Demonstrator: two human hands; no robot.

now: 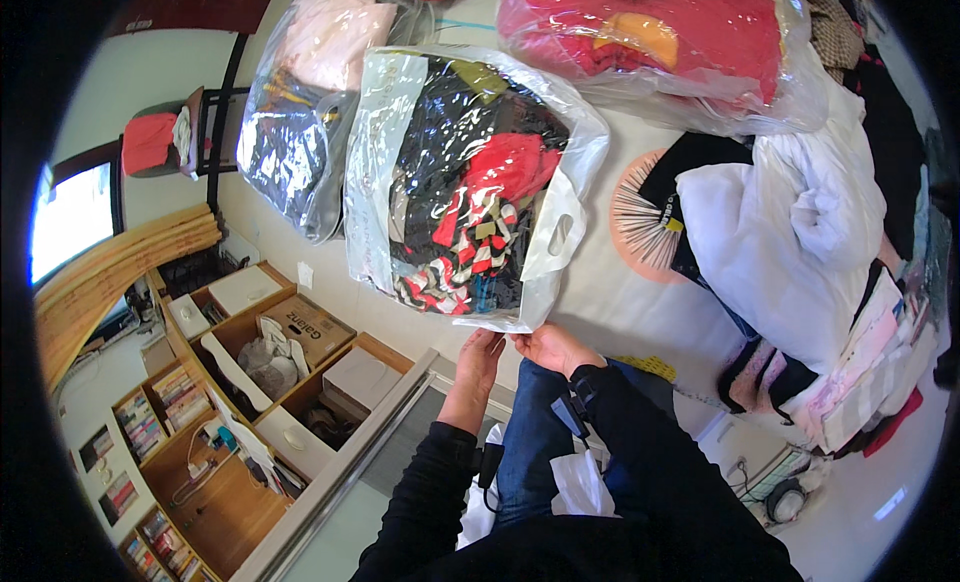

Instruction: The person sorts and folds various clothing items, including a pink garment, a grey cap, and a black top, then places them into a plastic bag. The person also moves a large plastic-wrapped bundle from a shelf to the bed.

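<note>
A clear plastic bag (480,184) with white printed sides lies before me, filled with dark clothes and red, white and green striped fabric. Its near edge is pinched by the fingers of my left hand (480,349), close to the corner. Right beside it, my right hand (551,348) also grips that near edge. The fingertips of both hands are partly hidden beneath the plastic. A white handle with an oval cut-out (561,235) shows on the bag's right side.
Another clear bag (292,147) with pink and dark clothes lies left, and one with red fabric (675,49) lies beyond. A white padded cloth (780,222) rests right, on dark garments. Wooden shelving (225,477), a cardboard box (309,328) and a chair (187,131) stand left.
</note>
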